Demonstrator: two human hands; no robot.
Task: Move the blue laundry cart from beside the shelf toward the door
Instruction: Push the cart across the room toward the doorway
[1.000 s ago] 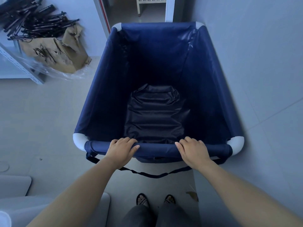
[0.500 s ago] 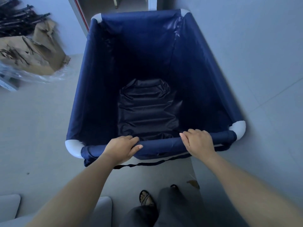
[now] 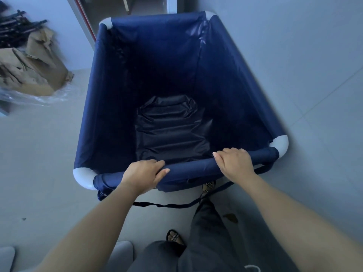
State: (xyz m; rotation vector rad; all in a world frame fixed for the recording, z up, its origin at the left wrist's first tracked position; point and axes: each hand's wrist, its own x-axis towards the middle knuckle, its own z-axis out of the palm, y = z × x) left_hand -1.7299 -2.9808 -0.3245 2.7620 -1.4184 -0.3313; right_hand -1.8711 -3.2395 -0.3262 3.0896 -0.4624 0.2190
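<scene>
The blue laundry cart (image 3: pixel 110 107) fills the middle of the head view, a deep fabric bin with white corner pieces. Dark folded fabric lies on its bottom. My left hand (image 3: pixel 144 174) grips the near fabric-covered rail left of centre. My right hand (image 3: pixel 234 161) grips the same rail nearer the right corner. The cart's far edge points at the doorway (image 3: pixel 121 6) at the top. Its wheels are hidden. A strap (image 3: pixel 169 205) hangs below the near rail.
A grey wall (image 3: pixel 294 65) runs close along the cart's right side. Torn cardboard (image 3: pixel 33 75) on clear plastic, with black rods, lies at the left. My sandalled feet (image 3: pixel 174 237) step behind the cart. Pale rounded shapes (image 3: pixel 121 252) sit at the bottom left.
The cart has rolled forward and turned slightly, its near rail now tilted up to the right. My right foot has stepped forward under the rail. Both hands kept their grip.
</scene>
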